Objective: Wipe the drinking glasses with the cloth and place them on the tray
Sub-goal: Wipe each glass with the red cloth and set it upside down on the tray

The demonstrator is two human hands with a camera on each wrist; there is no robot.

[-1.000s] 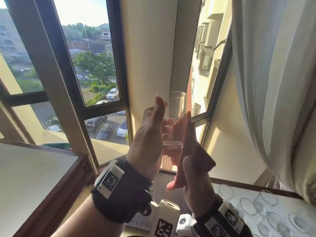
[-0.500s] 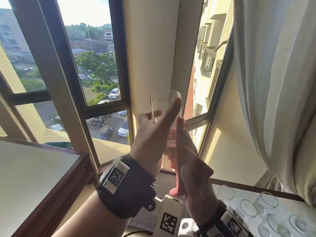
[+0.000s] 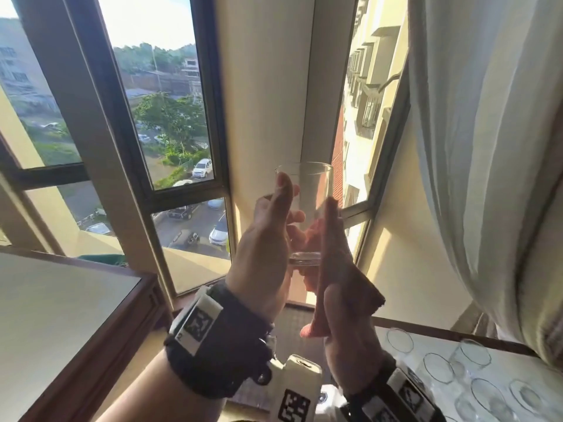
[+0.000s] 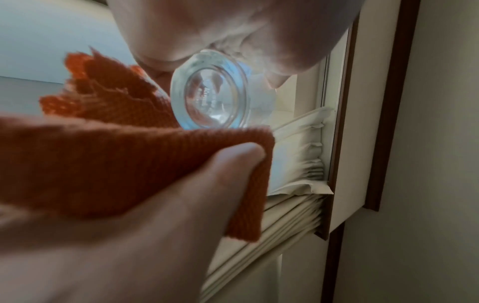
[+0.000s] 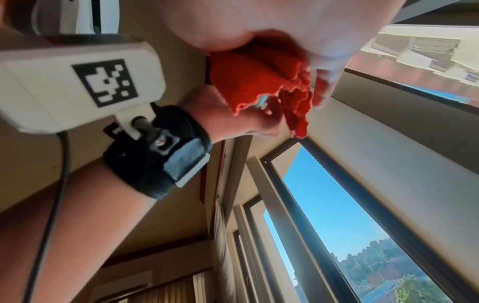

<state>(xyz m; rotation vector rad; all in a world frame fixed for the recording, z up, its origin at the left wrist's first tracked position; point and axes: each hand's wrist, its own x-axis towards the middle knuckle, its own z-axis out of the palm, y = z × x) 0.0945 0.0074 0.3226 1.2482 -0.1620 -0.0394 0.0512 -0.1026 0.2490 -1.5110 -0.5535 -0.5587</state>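
Head view: my left hand [image 3: 262, 248] grips the glass [image 3: 304, 208] upright, long axis vertical, mouth up, raised before the window. My right hand [image 3: 344, 324] presses the orange cloth [image 3: 341, 269] flat-fingered against its side. More glasses [image 3: 438, 368] wait on the bench [image 3: 518, 370].

Left wrist view: the glass's thick base faces the lens.

Right wrist view: the cloth is bunched under the palm.

Risk: a hard wipe could twist the glass free and drop it.
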